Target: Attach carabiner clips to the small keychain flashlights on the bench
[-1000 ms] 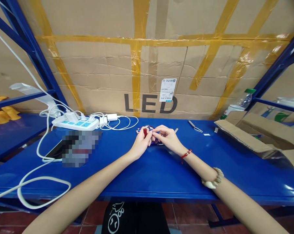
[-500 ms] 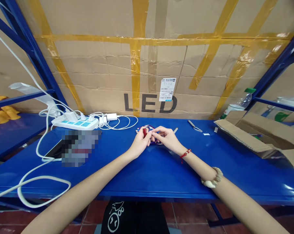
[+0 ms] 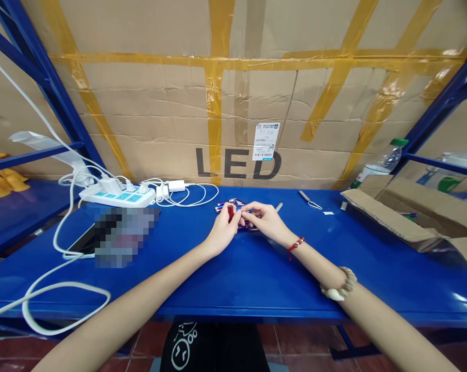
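Between fingers (image 3: 235,218), red cylinder (image 3: 230,211), apparently

I am reading 1 word, "LED" (image 3: 228,163), standing in 3 black capitals low on the cardboard (image 3: 159,119), near the centre of the frame. A white label (image 3: 266,140) is covering part of the D and carrying bars and print too small for reading. At the bottom, left of centre, my black trousers (image 3: 237,349) are showing a white drawing (image 3: 180,354). At the right, I am failing to make out the bottle label (image 3: 367,173).
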The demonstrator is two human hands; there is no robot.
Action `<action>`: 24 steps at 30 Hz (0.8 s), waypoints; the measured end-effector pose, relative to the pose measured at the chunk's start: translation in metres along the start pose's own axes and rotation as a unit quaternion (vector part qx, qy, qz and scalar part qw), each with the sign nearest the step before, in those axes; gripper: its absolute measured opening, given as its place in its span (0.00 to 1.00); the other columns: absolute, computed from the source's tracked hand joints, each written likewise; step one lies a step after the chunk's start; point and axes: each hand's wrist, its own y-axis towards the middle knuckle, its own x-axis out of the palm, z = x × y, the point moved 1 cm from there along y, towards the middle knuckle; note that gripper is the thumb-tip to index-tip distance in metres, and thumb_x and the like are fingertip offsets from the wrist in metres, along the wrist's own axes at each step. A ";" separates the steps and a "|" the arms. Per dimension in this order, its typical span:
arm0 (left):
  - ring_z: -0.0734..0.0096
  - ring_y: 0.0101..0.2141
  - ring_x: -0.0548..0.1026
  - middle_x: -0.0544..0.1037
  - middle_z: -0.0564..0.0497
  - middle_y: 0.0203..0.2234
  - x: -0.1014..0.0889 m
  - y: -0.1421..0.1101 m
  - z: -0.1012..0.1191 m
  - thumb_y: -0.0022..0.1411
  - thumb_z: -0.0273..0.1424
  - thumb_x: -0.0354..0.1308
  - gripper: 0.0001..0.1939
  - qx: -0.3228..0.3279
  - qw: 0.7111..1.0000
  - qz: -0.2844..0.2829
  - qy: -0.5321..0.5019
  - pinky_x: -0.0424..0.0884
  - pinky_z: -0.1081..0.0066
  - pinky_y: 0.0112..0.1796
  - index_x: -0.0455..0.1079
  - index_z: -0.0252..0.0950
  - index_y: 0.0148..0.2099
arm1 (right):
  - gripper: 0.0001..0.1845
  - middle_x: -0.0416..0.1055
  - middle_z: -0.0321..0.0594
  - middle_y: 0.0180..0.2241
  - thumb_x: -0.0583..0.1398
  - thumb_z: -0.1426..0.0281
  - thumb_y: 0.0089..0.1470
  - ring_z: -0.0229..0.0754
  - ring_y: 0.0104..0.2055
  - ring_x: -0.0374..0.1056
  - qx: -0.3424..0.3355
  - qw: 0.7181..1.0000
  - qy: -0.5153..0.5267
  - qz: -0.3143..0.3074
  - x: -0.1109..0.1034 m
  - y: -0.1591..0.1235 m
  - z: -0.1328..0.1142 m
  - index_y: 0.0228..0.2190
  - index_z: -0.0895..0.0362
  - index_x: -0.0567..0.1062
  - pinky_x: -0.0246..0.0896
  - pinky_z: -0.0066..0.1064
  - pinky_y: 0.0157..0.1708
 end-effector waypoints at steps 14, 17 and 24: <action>0.70 0.33 0.70 0.71 0.54 0.30 -0.001 -0.006 0.013 0.66 0.36 0.43 0.09 0.066 0.976 -0.012 0.209 0.63 0.70 0.37 0.60 0.39 0.36 | 0.16 0.73 0.39 0.26 0.59 0.59 0.51 0.33 0.21 0.62 -0.060 0.991 -0.046 0.107 -0.007 0.000 -0.012 0.33 0.58 0.76 0.58 0.26 0.21; 0.67 0.38 0.71 0.73 0.51 0.35 -0.002 -0.003 0.011 0.65 0.34 0.45 0.09 0.099 0.967 -0.006 0.234 0.65 0.69 0.40 0.64 0.38 0.37 | 0.15 0.74 0.40 0.28 0.60 0.59 0.50 0.33 0.22 0.63 -0.072 0.990 -0.062 0.101 -0.009 0.000 -0.015 0.32 0.58 0.76 0.58 0.26 0.21; 0.66 0.42 0.71 0.75 0.49 0.40 -0.003 -0.001 0.014 0.64 0.32 0.47 0.09 0.122 0.974 0.014 0.189 0.65 0.68 0.45 0.68 0.39 0.41 | 0.16 0.75 0.42 0.32 0.60 0.57 0.49 0.34 0.23 0.64 -0.091 0.989 -0.085 0.082 -0.014 0.000 -0.023 0.30 0.57 0.77 0.58 0.27 0.21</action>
